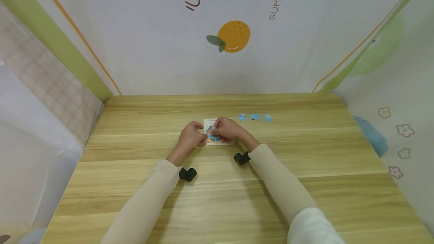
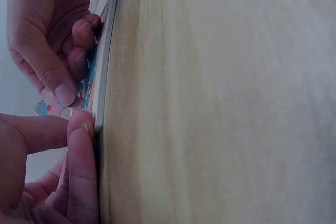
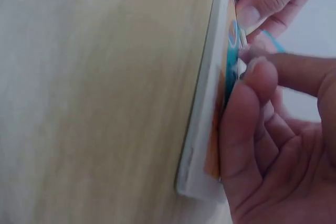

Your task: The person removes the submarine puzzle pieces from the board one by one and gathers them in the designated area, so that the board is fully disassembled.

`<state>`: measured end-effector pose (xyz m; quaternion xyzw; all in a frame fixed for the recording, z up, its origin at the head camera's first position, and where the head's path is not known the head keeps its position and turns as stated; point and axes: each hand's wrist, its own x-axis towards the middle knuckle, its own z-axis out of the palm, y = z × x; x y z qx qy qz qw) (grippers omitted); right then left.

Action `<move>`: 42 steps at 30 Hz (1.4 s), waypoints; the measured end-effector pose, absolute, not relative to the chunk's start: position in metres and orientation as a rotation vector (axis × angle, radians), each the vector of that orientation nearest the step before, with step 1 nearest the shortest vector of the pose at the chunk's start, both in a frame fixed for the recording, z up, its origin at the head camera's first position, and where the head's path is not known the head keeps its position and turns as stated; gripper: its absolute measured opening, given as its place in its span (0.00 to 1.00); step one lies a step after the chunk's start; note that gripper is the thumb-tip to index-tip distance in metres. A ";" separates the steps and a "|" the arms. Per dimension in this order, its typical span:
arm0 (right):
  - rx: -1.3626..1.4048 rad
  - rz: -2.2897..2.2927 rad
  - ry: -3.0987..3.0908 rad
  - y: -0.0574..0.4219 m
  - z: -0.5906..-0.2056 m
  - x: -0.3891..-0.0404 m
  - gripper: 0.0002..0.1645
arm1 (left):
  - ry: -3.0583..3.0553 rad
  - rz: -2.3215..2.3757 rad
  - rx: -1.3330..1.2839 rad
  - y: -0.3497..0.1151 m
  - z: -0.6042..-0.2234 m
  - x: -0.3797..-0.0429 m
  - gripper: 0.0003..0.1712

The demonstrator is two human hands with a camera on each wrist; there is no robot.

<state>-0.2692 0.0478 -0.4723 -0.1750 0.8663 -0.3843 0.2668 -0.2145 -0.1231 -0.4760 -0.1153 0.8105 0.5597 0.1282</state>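
A thin white-edged board (image 1: 208,122) with a colourful picture lies flat near the back of the table. At its left edge my left hand (image 1: 191,136) pinches the near-left corner between thumb and fingers. Over the picture, my right hand (image 1: 228,128) pinches a small thin piece between thumb and index finger. In the left wrist view that piece (image 2: 51,108) looks pinkish with teal and red spots, close to the left fingertips. Orange and teal printing shows along the board (image 3: 202,124) in the right wrist view. The fingers hide much of the picture.
Three small blue cut-out shapes (image 1: 255,117) lie in a row right of the board. A black wrist camera (image 1: 188,174) sits on the left wrist and another (image 1: 241,158) on the right. A printed cloth wall (image 1: 162,55) rises behind the wooden table (image 1: 217,206).
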 end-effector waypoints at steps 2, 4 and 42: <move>-0.507 -1.028 2.335 0.050 -0.472 -0.270 0.13 | 2.352 1.631 -0.331 -0.123 -0.476 -0.214 0.23; -0.538 -1.032 2.327 0.054 -0.472 -0.271 0.12 | 2.351 1.632 -0.329 -0.122 -0.476 -0.214 0.23; -0.281 -1.210 2.394 0.162 -0.478 -0.272 0.13 | 2.360 1.626 -0.291 -0.122 -0.475 -0.212 0.24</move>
